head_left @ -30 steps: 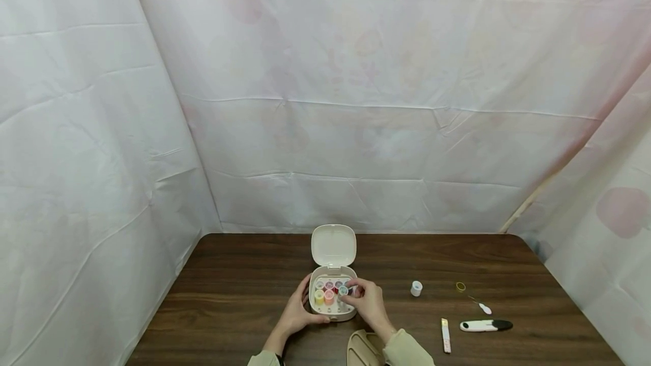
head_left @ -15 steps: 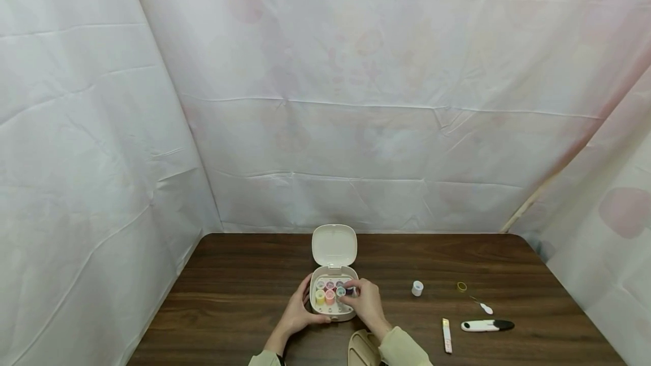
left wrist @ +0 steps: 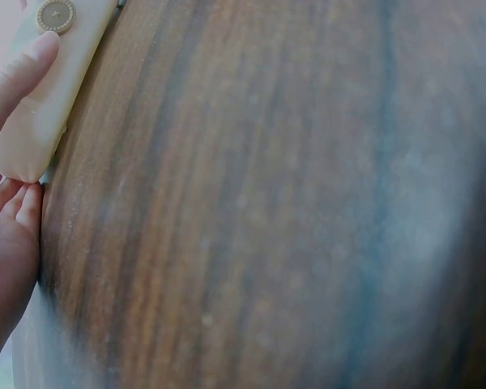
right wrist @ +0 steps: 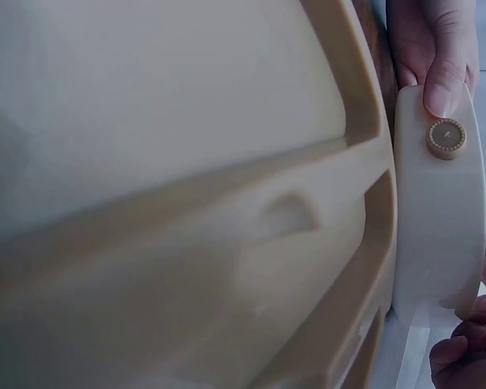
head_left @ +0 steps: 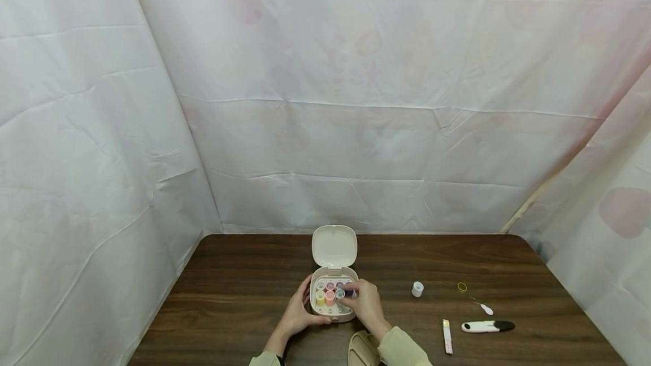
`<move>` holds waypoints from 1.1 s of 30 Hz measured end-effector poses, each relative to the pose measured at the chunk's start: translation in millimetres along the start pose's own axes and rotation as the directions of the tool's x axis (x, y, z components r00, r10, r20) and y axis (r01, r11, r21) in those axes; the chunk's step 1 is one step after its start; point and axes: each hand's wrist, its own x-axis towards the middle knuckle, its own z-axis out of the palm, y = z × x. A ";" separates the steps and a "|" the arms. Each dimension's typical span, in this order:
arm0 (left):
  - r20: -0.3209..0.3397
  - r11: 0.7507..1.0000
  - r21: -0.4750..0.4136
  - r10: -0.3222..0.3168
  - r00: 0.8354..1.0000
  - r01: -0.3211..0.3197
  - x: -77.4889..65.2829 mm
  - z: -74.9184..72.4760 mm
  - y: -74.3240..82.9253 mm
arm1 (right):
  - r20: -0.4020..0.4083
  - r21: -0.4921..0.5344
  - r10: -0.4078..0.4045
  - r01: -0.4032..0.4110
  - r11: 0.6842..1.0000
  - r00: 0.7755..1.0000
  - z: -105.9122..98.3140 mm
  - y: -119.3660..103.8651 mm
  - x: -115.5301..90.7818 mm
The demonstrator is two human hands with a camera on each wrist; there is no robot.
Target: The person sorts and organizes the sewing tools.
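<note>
A cream sewing box (head_left: 333,318) stands on the table with its lid (head_left: 334,246) raised. My left hand (head_left: 296,310) grips its left side, thumb along the front near the round button, which shows in the left wrist view on the box front (left wrist: 32,121). Inside, my right hand (head_left: 368,303) pinches a pale blue-grey thread spool (head_left: 340,294) between thumb and finger. That spool stands upright beside a coral spool (head_left: 329,297) and a yellow spool (head_left: 320,297). Behind them is a row of more spools, its right end partly covered by the right fingers.
A beige compartment tray (head_left: 362,349) lies under my right forearm, close to the box front. To the right are a white spool (head_left: 417,289), a yellow ring (head_left: 461,287), a white-handled needle threader (head_left: 486,309), a white-and-black tool (head_left: 487,326) and a narrow white packet (head_left: 447,336).
My right hand has shifted slightly left and down with the pale spool, bringing it in line beside the coral one. The left hand keeps its hold on the box.
</note>
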 end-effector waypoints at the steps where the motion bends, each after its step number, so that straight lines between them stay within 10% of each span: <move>1: 0.000 1.000 0.001 0.000 1.000 0.000 -0.1 0.0 -0.1 | 0.005 -0.002 0.002 -0.002 1.000 1.000 -0.1 -0.1 -0.1; 22: 0.017 0.999 -0.036 -0.008 1.000 0.009 -0.1 0.6 1.1 | 0.038 0.047 0.020 -0.022 0.999 0.999 -2.3 1.1 -1.8; 33: -0.002 1.000 -0.007 0.012 1.000 -0.012 5.9 1.6 -36.6 | 0.014 0.118 -0.041 0.039 0.992 0.999 -8.8 -2.7 -7.1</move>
